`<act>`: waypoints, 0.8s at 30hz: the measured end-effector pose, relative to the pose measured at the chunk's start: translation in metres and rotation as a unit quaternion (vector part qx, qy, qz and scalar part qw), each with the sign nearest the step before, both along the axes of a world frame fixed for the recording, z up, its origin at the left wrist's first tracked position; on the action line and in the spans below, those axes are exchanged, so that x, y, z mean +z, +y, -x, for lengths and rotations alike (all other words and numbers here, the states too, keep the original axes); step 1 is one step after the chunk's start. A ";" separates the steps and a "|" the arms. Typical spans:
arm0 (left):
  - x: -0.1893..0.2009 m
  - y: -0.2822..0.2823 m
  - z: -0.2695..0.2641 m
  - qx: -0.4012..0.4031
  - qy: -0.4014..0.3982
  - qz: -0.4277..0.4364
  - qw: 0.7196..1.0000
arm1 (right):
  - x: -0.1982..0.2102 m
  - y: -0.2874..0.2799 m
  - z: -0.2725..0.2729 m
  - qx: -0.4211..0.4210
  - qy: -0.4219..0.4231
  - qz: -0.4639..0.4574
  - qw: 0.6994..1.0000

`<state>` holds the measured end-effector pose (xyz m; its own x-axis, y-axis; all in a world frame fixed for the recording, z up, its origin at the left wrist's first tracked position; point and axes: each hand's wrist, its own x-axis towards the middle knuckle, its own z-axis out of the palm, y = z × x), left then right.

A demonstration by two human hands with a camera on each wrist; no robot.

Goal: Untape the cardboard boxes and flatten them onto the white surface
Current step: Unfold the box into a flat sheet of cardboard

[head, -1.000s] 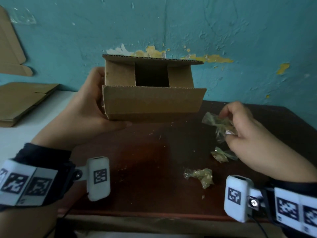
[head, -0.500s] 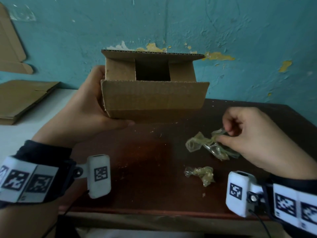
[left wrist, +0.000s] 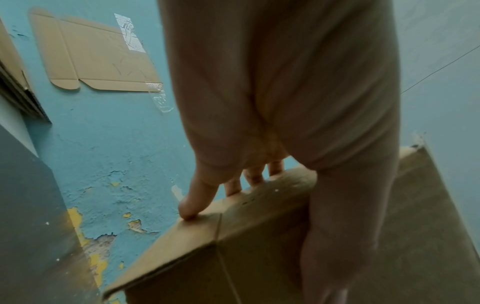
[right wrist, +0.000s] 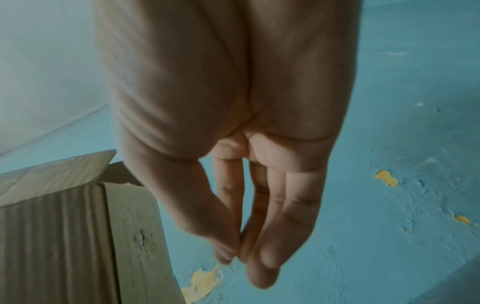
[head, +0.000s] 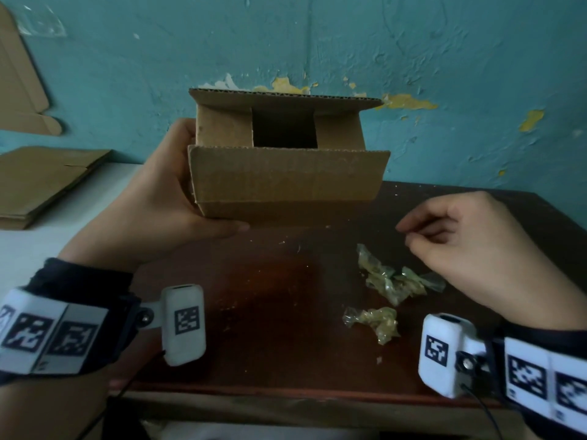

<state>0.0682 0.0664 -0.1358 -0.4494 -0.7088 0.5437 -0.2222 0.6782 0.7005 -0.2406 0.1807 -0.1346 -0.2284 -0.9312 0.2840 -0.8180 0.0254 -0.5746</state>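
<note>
My left hand point(head: 165, 204) grips a brown cardboard box point(head: 286, 182) by its left end and holds it above the dark wooden table point(head: 270, 328). The thumb lies under the box; the fingers point(left wrist: 197, 201) wrap its far edge. The box's flaps on the side facing me are loose, with a dark gap between the inner ones. My right hand point(head: 444, 239) hovers to the right of the box, fingers relaxed and holding nothing. In the right wrist view the thumb tip touches the index finger point(right wrist: 226, 251). Two crumpled wads of peeled tape point(head: 394, 281) point(head: 374, 322) lie on the table below the right hand.
A white surface point(head: 63, 223) adjoins the table on the left, with flattened cardboard point(head: 41, 182) stacked on it. Another flat cardboard sheet point(left wrist: 98, 61) is taped to the peeling blue wall point(head: 317, 42) behind. The table's front edge is near my wrists.
My right hand carried a tape wad down to the table, let it go beside the other tape, and drew up and away empty. The left hand and box stayed almost still.
</note>
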 end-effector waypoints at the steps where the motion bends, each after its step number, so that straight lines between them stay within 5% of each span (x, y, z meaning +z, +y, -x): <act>1: 0.000 0.001 -0.001 -0.001 0.001 0.000 1.000 | 0.001 0.001 -0.002 0.005 -0.002 0.004 1.000; 9: 0.000 0.004 0.004 -0.015 -0.011 -0.005 1.000 | 0.026 0.013 -0.029 0.094 -0.128 0.104 0.982; 14: -0.003 0.001 0.005 -0.030 -0.022 -0.003 0.999 | 0.029 0.012 -0.045 0.107 -0.110 0.117 0.981; 24: 0.000 0.009 0.018 -0.020 -0.032 0.035 0.999 | 0.015 0.006 -0.073 -0.067 -0.029 0.104 0.992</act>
